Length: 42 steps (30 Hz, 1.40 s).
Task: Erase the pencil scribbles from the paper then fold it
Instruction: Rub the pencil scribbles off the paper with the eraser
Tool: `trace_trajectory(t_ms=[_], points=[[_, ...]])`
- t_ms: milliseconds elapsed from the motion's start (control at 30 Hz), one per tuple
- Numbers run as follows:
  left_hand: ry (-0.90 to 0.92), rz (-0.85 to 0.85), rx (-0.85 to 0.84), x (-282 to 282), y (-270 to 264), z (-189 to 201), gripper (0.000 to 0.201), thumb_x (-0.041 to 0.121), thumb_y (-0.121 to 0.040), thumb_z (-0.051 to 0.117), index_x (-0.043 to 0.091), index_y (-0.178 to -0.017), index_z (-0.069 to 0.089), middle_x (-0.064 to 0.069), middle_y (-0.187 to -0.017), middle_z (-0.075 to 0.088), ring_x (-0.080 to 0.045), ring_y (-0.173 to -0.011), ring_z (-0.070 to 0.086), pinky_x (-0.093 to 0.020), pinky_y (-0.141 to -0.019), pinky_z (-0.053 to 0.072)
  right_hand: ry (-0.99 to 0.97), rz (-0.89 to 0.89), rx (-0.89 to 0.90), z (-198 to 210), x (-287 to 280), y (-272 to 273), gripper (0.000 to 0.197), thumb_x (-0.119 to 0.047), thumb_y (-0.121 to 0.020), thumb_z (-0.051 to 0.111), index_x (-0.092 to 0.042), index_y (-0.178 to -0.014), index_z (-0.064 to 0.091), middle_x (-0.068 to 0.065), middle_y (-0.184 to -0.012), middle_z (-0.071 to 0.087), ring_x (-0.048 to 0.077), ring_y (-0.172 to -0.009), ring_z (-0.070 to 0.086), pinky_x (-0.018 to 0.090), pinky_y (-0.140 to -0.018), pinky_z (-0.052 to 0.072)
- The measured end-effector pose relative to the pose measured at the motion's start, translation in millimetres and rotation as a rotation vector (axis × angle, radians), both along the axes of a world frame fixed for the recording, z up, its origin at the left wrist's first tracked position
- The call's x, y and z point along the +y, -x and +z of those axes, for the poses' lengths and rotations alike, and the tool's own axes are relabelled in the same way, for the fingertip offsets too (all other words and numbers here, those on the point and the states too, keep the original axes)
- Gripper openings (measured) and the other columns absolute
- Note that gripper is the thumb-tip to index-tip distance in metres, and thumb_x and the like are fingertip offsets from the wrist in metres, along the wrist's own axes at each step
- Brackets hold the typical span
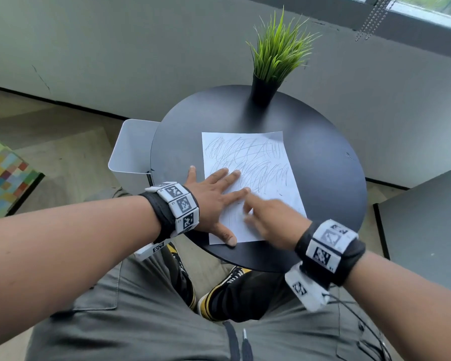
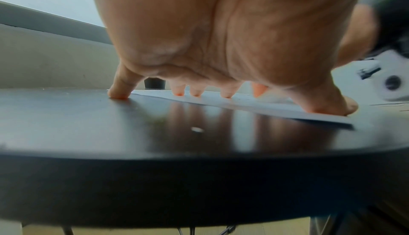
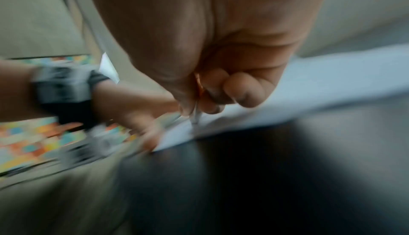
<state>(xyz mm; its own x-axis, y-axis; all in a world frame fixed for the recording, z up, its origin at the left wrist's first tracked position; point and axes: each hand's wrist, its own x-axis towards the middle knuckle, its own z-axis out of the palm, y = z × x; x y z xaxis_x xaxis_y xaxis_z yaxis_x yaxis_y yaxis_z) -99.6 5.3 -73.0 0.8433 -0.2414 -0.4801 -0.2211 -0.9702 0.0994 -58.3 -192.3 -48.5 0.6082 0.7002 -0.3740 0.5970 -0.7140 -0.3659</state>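
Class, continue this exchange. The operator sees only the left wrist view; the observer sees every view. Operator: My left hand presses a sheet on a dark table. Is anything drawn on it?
Observer: Yes. Grey pencil scribbles cover most of the white paper sheet.
Operator: What is my right hand doing?
Observer: The right hand pinches a small pale object, probably an eraser, against the sheet's near part.
Operator: What stands beside the table?
Observer: A white rectangular bin, on your left.

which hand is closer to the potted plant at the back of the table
Left. The left hand lies flat on the paper's left side, fingers reaching toward the potted plant. The right hand works at the paper's near edge, further from it.
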Motion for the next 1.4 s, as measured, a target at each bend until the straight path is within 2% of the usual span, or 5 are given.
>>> trace_trajectory(t_ms=[433,933,1100,1267,1400], points=[[0.003,0.02,-0.052,17.1,8.5,-6.6,0.122,0.105,-0.058,0.037,0.051,-0.156,-0.014,-0.003,-0.166,-0.031,-0.025,-0.154,-0.025,-0.067,-0.12,-0.002,-0.026,-0.261,0.038,-1.3,-21.1,-30.4,0.012,-0.043,-0.096,0.049,-0.032,-0.095,0.046,0.0,-0.091,0.061,0.02,-0.079,0.059,0.038,-0.072,0.051],[-0.024,-0.005,0.007,10.7,-0.1,1.0,0.123,0.099,-0.06,0.051,0.054,-0.154,-0.014,-0.001,-0.165,-0.034,-0.025,-0.154,-0.026,-0.079,-0.112,0.003,-0.003,0.154,0.088,-0.7,1.1,11.8,0.011,-0.031,-0.098,0.051,-0.023,-0.106,0.053,-0.003,-0.085,0.058,0.019,-0.078,0.051,0.033,-0.073,0.041],[-0.029,-0.015,0.001,11.8,-1.5,1.2,0.123,0.1,-0.06,0.049,0.052,-0.154,-0.015,-0.002,-0.165,-0.032,-0.026,-0.154,-0.025,-0.078,-0.113,0.002,-0.084,-0.121,-0.059,-1.0,5.4,-39.2,0.011,-0.035,-0.096,0.053,-0.026,-0.102,0.053,0.002,-0.094,0.063,0.025,-0.087,0.057,0.034,-0.075,0.044],[-0.012,-0.011,0.007,11.5,-1.9,1.1,0.123,0.098,-0.06,0.053,0.054,-0.154,-0.014,-0.002,-0.165,-0.034,-0.025,-0.153,-0.026,-0.079,-0.112,0.002,-0.01,0.191,0.065,0.5,9.7,10.1,0.014,-0.029,-0.097,0.053,-0.021,-0.108,0.056,-0.002,-0.086,0.057,0.022,-0.081,0.054,0.034,-0.074,0.043],[-0.025,-0.012,0.007,11.3,-2.4,2.1,0.122,0.099,-0.061,0.051,0.053,-0.154,-0.014,-0.002,-0.165,-0.033,-0.025,-0.154,-0.025,-0.079,-0.112,0.003,-0.099,-0.098,-0.059,-1.8,6.2,-35.2,0.01,-0.034,-0.095,0.054,-0.027,-0.102,0.055,0.001,-0.095,0.063,0.025,-0.089,0.058,0.034,-0.076,0.044]])
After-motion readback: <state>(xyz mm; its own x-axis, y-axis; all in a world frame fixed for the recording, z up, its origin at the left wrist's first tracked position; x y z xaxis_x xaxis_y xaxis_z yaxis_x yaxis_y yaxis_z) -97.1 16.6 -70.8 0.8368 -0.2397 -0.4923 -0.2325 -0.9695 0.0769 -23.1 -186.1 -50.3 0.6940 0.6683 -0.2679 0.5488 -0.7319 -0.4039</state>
